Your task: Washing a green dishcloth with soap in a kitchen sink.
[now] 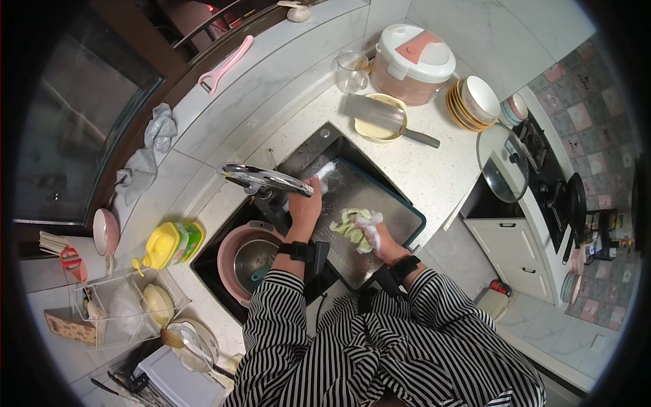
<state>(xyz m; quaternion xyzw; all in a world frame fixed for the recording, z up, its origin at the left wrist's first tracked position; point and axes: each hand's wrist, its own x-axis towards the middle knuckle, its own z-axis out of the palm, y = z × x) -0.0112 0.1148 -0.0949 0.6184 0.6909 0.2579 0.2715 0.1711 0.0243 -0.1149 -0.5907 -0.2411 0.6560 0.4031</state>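
Note:
A metal cutting board [384, 196] with a dark teal rim lies tilted across the sink [333, 140], with suds and droplets on its surface. My right hand [384, 241], covered in foam, presses a crumpled light-green cloth [351, 226] onto the board. My left hand [305, 211] grips the board near its far left edge, beside white foam. The chrome faucet [269, 178] passes over this hand and hides part of its fingers. Left of the board, a pink basin [226, 254] stands in the sink with a metal pot [249, 254] inside it.
A cleaver [376, 114] rests across a cream bowl [376, 135] behind the sink. Nearby are a glass pitcher [351, 76], a rice cooker [412, 66] and stacked bowls [480, 99]. A glass lid [503, 173] leans at the counter's right edge. A yellow detergent bottle [170, 244] stands left.

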